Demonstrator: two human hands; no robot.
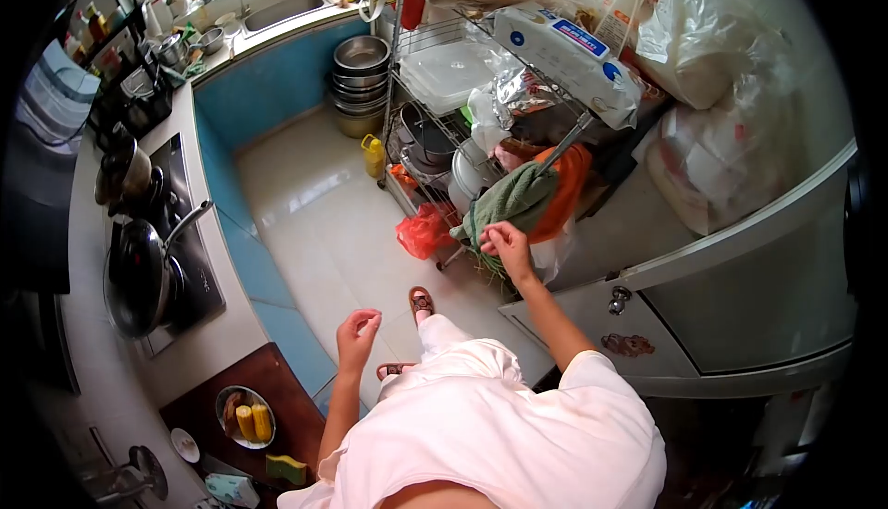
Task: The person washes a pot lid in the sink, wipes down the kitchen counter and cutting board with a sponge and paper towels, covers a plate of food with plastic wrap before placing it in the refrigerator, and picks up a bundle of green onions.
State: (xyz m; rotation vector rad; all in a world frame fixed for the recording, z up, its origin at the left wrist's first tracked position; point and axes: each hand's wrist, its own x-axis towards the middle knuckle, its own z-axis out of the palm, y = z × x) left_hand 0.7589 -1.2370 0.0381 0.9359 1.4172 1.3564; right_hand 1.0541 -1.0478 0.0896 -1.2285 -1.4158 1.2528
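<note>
My right hand (504, 242) is at the lower edge of a green cloth (514, 202) that hangs from the corner of the metal rack, beside an orange cloth (566, 196). Its fingers are curled together; whether they pinch the cloth or only overlap it in view cannot be made out. My left hand (359, 331) is raised over the floor, away from any object, with its fingers bent in and nothing visible in them.
A wire rack (444, 28) carries boxes and bags; a red bag (425, 231) hangs low on it. Stacked metal bowls (361, 60) and a yellow bottle (373, 155) stand on the floor. On the left counter are a wok (135, 278) and a corn plate (223, 401).
</note>
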